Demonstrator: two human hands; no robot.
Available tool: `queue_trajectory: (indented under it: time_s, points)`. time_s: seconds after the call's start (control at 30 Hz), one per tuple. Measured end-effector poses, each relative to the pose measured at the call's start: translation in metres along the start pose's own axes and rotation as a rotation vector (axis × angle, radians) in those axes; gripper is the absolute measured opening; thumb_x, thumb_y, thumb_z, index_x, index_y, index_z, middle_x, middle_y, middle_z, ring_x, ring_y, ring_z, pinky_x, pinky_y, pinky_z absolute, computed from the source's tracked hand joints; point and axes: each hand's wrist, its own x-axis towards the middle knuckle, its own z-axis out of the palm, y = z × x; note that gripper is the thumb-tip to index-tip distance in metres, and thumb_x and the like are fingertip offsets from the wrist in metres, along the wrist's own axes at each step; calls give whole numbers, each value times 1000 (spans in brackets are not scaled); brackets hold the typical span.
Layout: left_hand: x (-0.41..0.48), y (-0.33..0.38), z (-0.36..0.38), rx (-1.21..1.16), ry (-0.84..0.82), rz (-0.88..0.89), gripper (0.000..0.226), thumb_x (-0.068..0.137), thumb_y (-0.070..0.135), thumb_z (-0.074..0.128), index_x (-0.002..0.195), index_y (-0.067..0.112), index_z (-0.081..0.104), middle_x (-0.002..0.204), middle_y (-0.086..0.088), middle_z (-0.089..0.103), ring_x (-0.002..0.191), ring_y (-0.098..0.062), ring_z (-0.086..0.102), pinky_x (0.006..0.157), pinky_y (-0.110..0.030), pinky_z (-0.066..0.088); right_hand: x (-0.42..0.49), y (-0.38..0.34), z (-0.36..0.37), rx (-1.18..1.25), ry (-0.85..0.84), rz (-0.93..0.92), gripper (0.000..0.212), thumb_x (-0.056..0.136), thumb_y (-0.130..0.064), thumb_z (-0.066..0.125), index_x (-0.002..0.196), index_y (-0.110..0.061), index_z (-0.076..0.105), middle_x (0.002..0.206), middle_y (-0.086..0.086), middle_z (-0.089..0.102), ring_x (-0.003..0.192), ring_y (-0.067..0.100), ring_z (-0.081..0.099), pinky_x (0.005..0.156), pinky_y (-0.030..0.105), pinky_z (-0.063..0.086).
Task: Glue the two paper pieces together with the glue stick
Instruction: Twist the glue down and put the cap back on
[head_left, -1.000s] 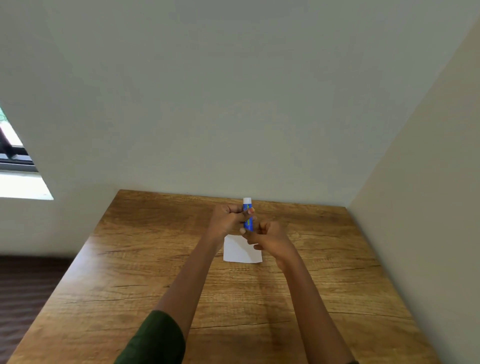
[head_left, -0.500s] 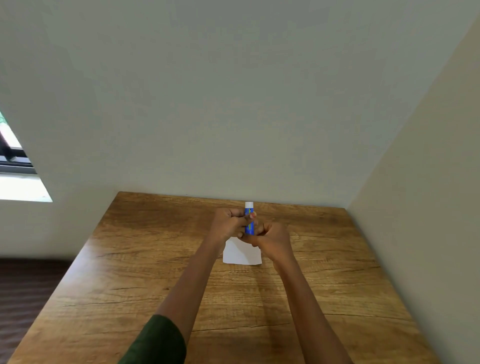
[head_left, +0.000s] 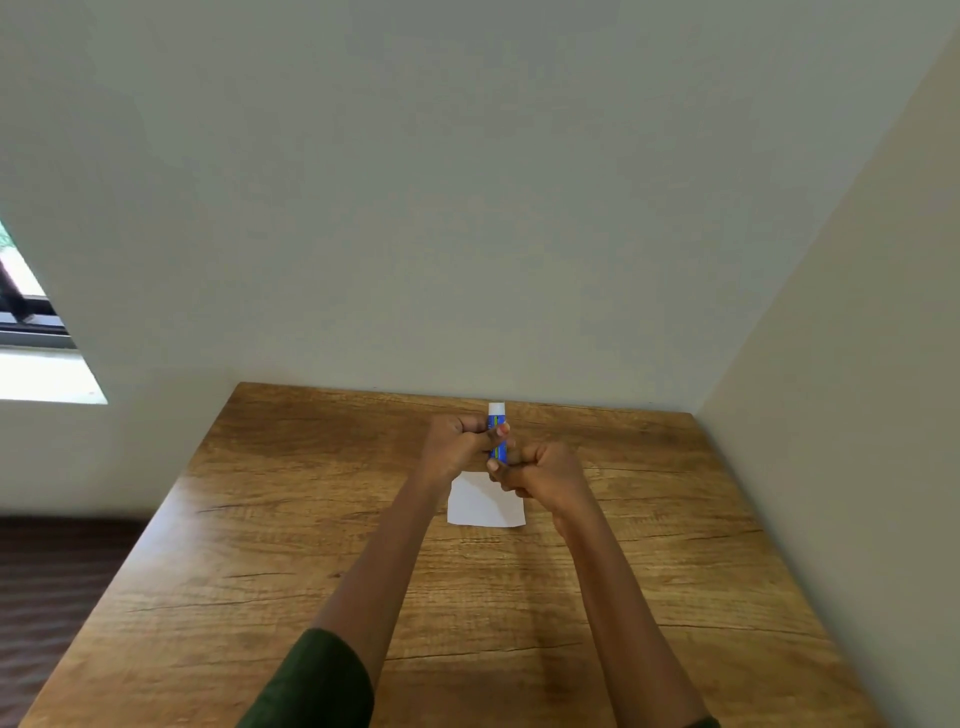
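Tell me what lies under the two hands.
A white paper sheet lies flat on the wooden table, below both hands holding the blue glue stick. Its far edge is hidden; a second piece isn't discernible.

1 head view, facing forward and down, table (head_left: 260, 597) near

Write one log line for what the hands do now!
left hand: grips glue stick | right hand: grips its base | paper: on table

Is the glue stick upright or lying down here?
Upright. The glue stick stands on end above the white paper, white tip up, left hand gripping its upper part, right hand the lower.
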Motion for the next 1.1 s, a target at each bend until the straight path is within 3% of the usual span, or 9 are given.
queue_trajectory:
  time_s: [0.13, 0.27, 0.4, 0.53, 0.63, 0.77, 0.9, 1.0, 1.1]
  points:
    - [-1, -2, 0, 5, -20, 12, 5, 79, 15, 71, 75, 16, 73, 70, 2, 74, 74, -11, 70, 63, -15, 53, 1, 4, 5, -65, 62, -57, 15, 71, -16, 80, 80, -6, 76, 67, -1, 71, 55, -4, 62, 51, 8, 44]
    - [0, -2, -4, -6, -21, 28, 6, 77, 18, 72, 80, 13, 74, 76, -2, 75, 77, -14, 71, 67, -17, 54, -1, 4, -1, -95, 16, -100, 25, 71, -23, 80, 91, -9, 75, 85, 6, 75, 73, 7, 67, 64, 17, 49]
    - [1, -5, -8, -38, -20, 32, 9, 76, 19, 72, 84, 15, 72, 84, -6, 74, 82, -15, 71, 80, -25, 54, 3, 5, -27, -177, 184, -115, 32, 69, -22, 82, 96, -11, 70, 90, 2, 72, 81, 12, 67, 69, 21, 51]
    - [2, -10, -12, -25, -3, 31, 22, 77, 16, 72, 96, 6, 71, 86, -7, 74, 84, -16, 71, 74, -27, 57, 7, 20, -57, -340, 338, -125, 38, 73, -15, 79, 108, -7, 67, 109, 6, 69, 97, 18, 63, 74, 26, 46]
    - [2, -12, -10, -43, -13, -3, 19, 76, 15, 73, 94, 7, 70, 82, 0, 73, 78, -9, 71, 61, -19, 55, 11, 36, -68, -425, 282, -55, 48, 73, -14, 79, 118, -7, 62, 122, 8, 63, 110, 23, 58, 85, 30, 47]
    - [2, -17, -4, -30, -26, -40, 15, 74, 16, 75, 88, 14, 71, 86, -1, 73, 83, -10, 70, 64, -20, 56, 18, 55, -62, -428, 225, -6, 46, 77, -13, 75, 120, -11, 60, 128, 10, 59, 117, 24, 55, 96, 38, 47]
    - [3, -19, -3, -7, -27, -49, 24, 73, 15, 76, 95, 8, 71, 88, -3, 72, 86, -12, 69, 64, -19, 56, 31, 69, -53, -429, 201, -27, 39, 81, -8, 69, 119, -10, 61, 123, 7, 62, 102, 18, 60, 83, 26, 48]
    - [4, -19, -3, 19, -29, -45, 30, 73, 14, 75, 101, 4, 69, 91, -4, 71, 86, -12, 68, 64, -18, 55, 37, 77, -49, -494, 235, -78, 22, 82, -1, 64, 103, -8, 68, 108, 6, 69, 87, 11, 57, 70, 17, 41]
    - [4, -20, -5, 29, -16, -40, 32, 73, 13, 76, 102, 2, 69, 92, -6, 71, 86, -13, 68, 63, -17, 55, 38, 70, -45, -482, 284, -130, 8, 85, -5, 62, 86, -9, 68, 87, 3, 70, 76, 10, 57, 59, 15, 39]
